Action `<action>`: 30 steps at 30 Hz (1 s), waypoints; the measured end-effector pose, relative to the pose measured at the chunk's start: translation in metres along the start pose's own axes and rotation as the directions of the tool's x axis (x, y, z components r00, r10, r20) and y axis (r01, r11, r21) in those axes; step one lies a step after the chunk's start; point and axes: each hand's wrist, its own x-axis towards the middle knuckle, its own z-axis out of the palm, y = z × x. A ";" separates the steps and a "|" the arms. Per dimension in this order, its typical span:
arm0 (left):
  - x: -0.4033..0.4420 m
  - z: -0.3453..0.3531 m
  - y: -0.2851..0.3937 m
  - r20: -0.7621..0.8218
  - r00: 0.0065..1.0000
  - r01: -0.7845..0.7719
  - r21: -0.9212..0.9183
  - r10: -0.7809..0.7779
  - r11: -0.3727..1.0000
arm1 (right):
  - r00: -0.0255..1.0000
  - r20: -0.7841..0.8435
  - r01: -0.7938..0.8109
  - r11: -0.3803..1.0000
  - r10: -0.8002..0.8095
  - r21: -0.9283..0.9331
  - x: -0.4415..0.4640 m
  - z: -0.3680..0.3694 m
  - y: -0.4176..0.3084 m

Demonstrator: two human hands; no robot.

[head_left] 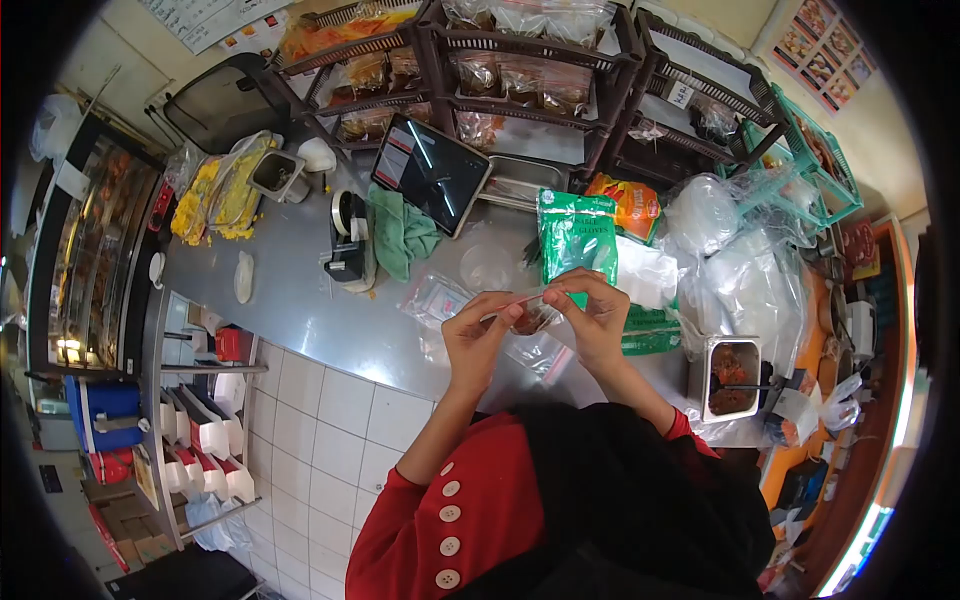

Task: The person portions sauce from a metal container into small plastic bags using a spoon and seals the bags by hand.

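Between my two hands hangs a small zip-lock bag [530, 320] with a red seal strip and dark reddish-brown contents. My left hand [476, 332] pinches one end of the strip. At the other end, the fingers of my right hand [594, 318] are closed on the same strip. Below the hands lies a flat clear zip-lock bag [540, 357] with a red edge. Another clear bag [437, 300] rests left of my left hand. Just beyond the right hand stands a green pack of disposable gloves [580, 237].
A metal container of red sauce [732, 375] with a utensil stands at the right. Behind are a tablet [428, 175], a green cloth [402, 235] and brown racks [530, 90] of filled bags. A metal pan [280, 177] is at the back left; a glass display case [90, 240] stands far left.
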 end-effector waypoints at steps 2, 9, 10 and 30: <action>0.010 -0.010 0.006 -0.019 1.000 0.002 -0.003 -0.002 1.000 | 0.998 -0.027 -0.057 0.998 0.058 0.040 0.006 0.014 -0.002; 0.034 -0.024 0.026 0.032 0.968 -0.248 0.256 0.249 0.934 | 0.996 -0.042 -0.078 0.993 0.082 0.093 0.021 0.052 -0.021; 0.036 -0.026 0.025 0.052 0.965 -0.261 0.248 0.256 0.933 | 0.998 -0.032 -0.060 0.996 0.063 0.071 0.023 0.052 -0.019; -0.003 -0.049 -0.093 0.640 0.711 -0.624 0.381 0.292 0.682 | 0.985 -0.069 -0.163 0.982 0.157 -0.099 0.146 -0.015 0.127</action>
